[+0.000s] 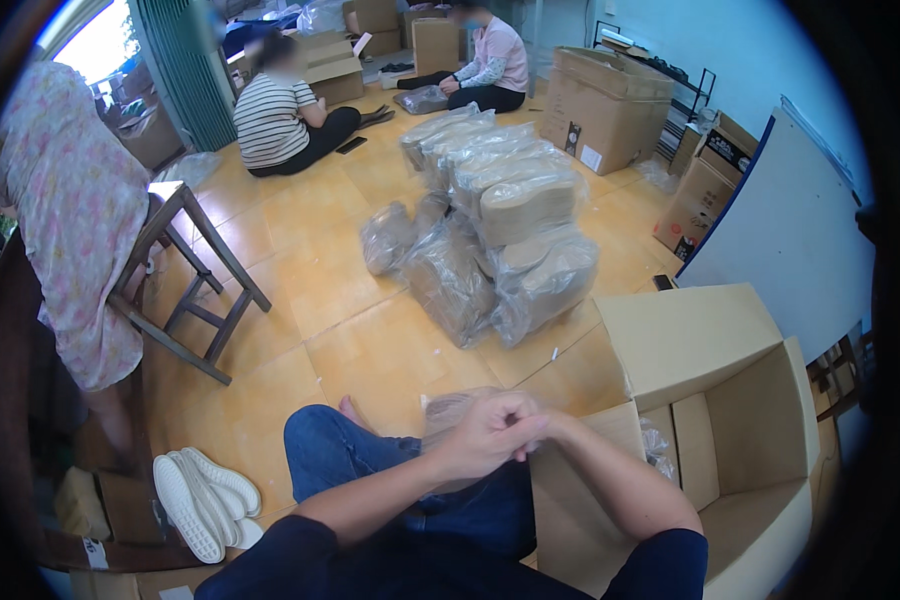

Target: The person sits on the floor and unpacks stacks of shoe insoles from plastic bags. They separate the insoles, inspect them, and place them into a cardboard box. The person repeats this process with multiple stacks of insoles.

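Note:
My left hand (485,435) is closed over the top of a clear plastic bag of tan insoles (445,408) that rests on my knee, above my blue jeans. My right hand (542,428) meets it from the right and is almost wholly hidden behind the left hand's fingers, so its grip does not show. Both hands sit just left of an open cardboard box (740,400) with its flaps up.
A pile of plastic bags of tan insoles (500,230) lies on the orange tile floor ahead. White shoe soles (205,490) lie at lower left beside a wooden stool (185,270) and a standing person in floral clothes (70,200). Two people sit among cartons at the back.

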The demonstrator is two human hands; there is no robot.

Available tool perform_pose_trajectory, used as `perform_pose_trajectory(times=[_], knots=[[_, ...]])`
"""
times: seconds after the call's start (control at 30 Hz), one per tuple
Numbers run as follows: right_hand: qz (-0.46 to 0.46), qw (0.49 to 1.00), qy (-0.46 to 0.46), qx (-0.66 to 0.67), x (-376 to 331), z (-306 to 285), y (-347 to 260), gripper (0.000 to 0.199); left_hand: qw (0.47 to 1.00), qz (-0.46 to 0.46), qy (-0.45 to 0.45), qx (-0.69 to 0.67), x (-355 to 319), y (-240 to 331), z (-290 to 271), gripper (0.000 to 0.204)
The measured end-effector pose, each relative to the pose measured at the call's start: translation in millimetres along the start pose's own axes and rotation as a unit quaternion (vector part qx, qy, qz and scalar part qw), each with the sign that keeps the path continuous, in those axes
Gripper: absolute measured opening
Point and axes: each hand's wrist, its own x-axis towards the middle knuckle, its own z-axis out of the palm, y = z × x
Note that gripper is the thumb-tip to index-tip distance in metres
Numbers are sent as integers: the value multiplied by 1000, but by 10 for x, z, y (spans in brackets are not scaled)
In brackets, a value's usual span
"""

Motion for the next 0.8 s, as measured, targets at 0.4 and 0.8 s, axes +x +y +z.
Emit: perform_pose_trajectory(times=[0.4,0.8], knots=[[184,974,44,122,238,-115,61,47,972,61,214,-72,503,357,-338,28],[259,849,27,460,202,-95,-127,52,994,18,97,39,1052,535,-388,26]])
